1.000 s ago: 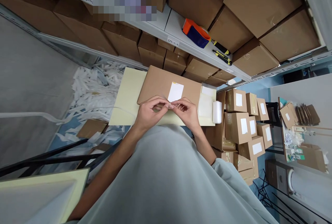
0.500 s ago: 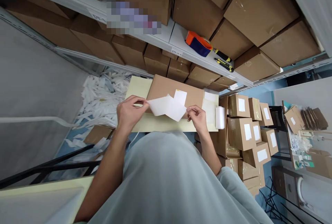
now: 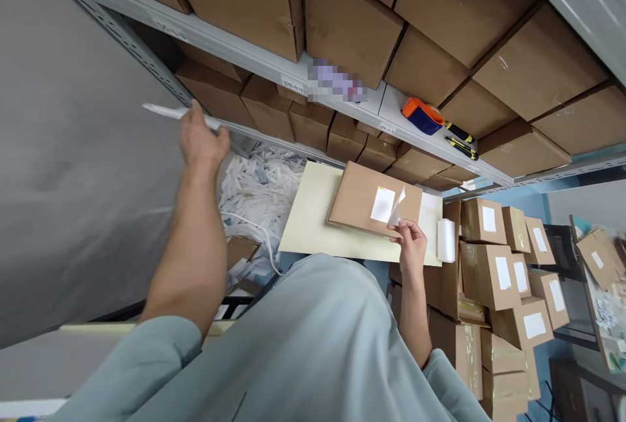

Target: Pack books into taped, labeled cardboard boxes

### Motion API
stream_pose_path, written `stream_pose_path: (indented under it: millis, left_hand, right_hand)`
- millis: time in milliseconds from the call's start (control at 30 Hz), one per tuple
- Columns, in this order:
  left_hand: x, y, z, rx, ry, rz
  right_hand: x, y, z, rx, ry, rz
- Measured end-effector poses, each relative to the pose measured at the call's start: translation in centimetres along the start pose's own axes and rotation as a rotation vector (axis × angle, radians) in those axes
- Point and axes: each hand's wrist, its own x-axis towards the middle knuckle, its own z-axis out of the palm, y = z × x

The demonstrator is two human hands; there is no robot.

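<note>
My left hand (image 3: 203, 141) is raised at the upper left, beside the grey wall and the shelf. A strip of white paper (image 3: 163, 111) shows at its fingertips; its fingers look spread, and whether they grip the strip is unclear. My right hand (image 3: 411, 239) pinches a small piece of thin white paper (image 3: 398, 207) at the near edge of a flat brown cardboard box (image 3: 357, 190). A white label (image 3: 382, 203) lies on the box top. The box rests on a pale yellow board (image 3: 303, 213).
A white roll (image 3: 445, 241) stands at the board's right end. White scraps (image 3: 259, 194) are heaped to its left. Above, the shelf (image 3: 337, 105) holds boxes, an orange and blue tape dispenser (image 3: 421, 116) and cutters (image 3: 461, 147). Labelled boxes (image 3: 493, 272) are stacked at right.
My left hand has swung from the box up and left, with white paper at its fingers. My right hand keeps a smaller-looking piece. The view has shifted left.
</note>
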Motion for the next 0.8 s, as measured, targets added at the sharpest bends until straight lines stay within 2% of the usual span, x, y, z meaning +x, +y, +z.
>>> stream_pose_path:
  millis: [67,100,167,200,233,267,333,367,433,467,533,667,800]
  left_hand:
    - [1.5,0.4,0.0,-0.052,0.006,-0.005]
    - [1.5,0.9,0.5,-0.073,0.019,-0.017]
    - [-0.5,2.8,2.4,-0.139,0.014,-0.033]
    - [-2.4,4.0,3.7,-0.194,-0.034,-0.032]
    - [-5.0,5.4,5.2,-0.285,-0.135,-0.024]
    - [-8.0,6.9,6.8,-0.404,-0.291,-0.026]
    - [-14.6,9.6,9.5,-0.665,-0.613,-0.116]
    - [-17.8,10.8,10.6,-0.782,-0.738,-0.158]
    - [-22.9,12.6,12.1,-0.933,-0.858,-0.244]
    - [-24.6,13.3,12.6,-0.978,-0.868,-0.28]
    - [-26.6,14.0,13.4,-1.015,-0.836,-0.336]
    - [-27.6,14.4,14.9,-0.978,-0.763,-0.373]
    - [-28.5,14.4,16.3,-0.922,-0.707,-0.388]
  right_hand:
    - [-0.6,0.3,0.7,0.0,0.011,-0.014]
    - [-0.7,0.5,1.0,-0.002,0.018,-0.022]
    - [-0.9,1.0,1.3,-0.014,0.043,-0.039]
    - [-0.8,1.2,1.5,-0.027,0.059,-0.049]
    - [-0.7,1.5,1.5,-0.046,0.076,-0.063]
    - [-0.6,1.7,1.6,-0.074,0.094,-0.086]
    - [-0.3,2.0,1.5,-0.164,0.127,-0.172]
    - [-0.1,2.1,1.4,-0.23,0.132,-0.237]
    - [0.1,2.2,1.2,-0.384,0.101,-0.386]
    - [0.2,2.3,1.1,-0.46,0.065,-0.454]
    - [0.1,2.6,0.9,-0.585,-0.026,-0.538]
    - [-0.3,3.8,0.1,-0.724,-0.155,-0.541]
    - [-0.2,5.0,-1.2,-0.758,-0.267,-0.487]
